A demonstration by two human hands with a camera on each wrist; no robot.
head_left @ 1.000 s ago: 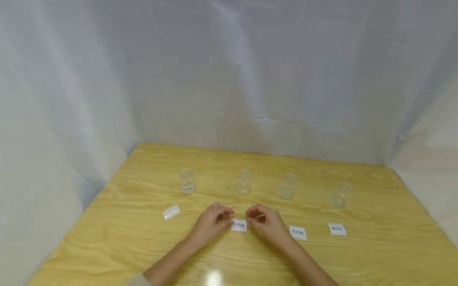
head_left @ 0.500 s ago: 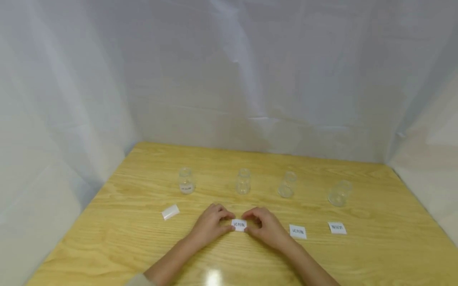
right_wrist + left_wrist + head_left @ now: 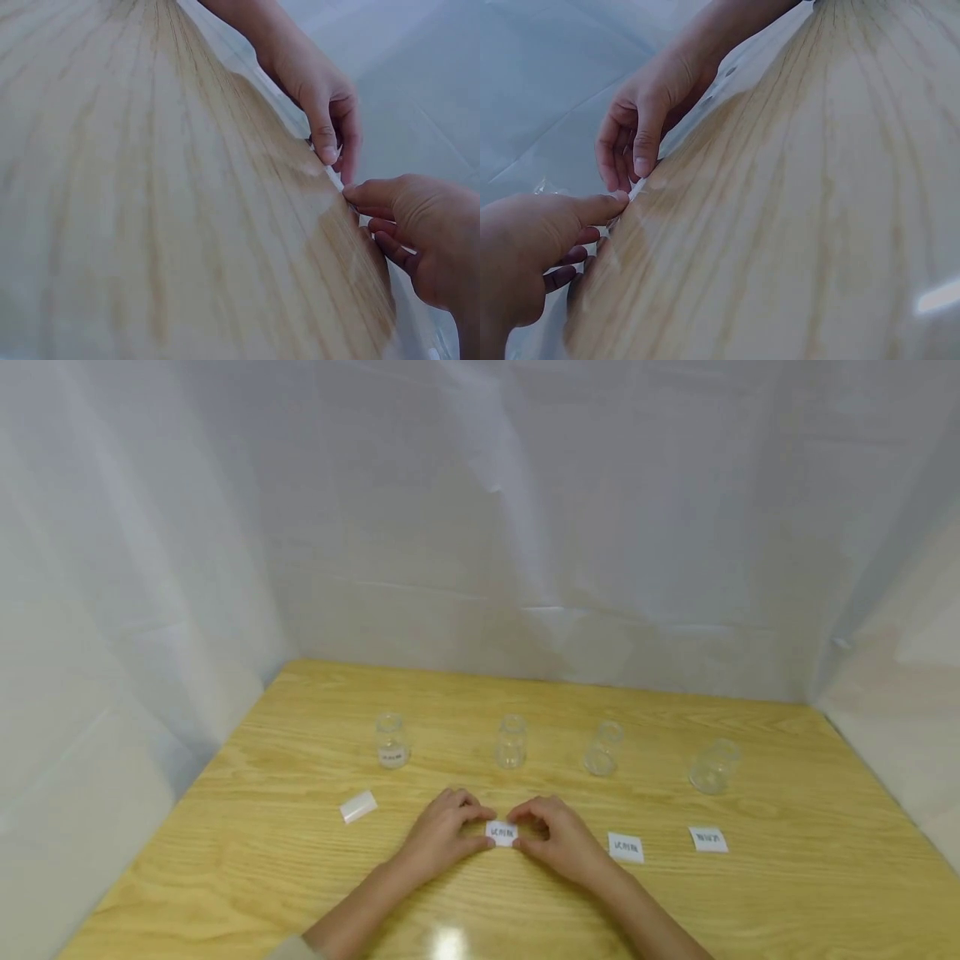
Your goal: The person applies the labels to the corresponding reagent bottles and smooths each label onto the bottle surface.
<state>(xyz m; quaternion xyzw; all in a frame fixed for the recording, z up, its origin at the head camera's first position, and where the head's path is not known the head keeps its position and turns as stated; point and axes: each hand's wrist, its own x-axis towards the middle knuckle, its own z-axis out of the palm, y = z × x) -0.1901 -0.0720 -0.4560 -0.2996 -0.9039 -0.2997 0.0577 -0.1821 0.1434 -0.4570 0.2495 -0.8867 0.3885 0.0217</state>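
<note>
A small white label (image 3: 502,833) with printed dark characters lies at the table's middle, in front of the second glass bottle (image 3: 512,743). My left hand (image 3: 441,833) pinches its left edge between thumb and forefinger. At the opposite edge, my right hand (image 3: 561,839) does the same with thumb and forefinger. Both wrist views see the label edge-on, as a thin white strip (image 3: 636,189) between the thumbs. Farther left stands a glass bottle (image 3: 392,743) bearing a similar label low on its front.
Two more glass bottles, one right of centre (image 3: 602,750) and one farther right (image 3: 714,768), stand in the row. Two printed labels, the nearer (image 3: 626,847) and the farther (image 3: 708,839), lie right of my hands. A blank glossy white slip (image 3: 358,807) lies left.
My fingers, apart from the label's sides one second ago, have come down and closed on its edges. Over the last half second the hands hardly move. The bottles stay put.
</note>
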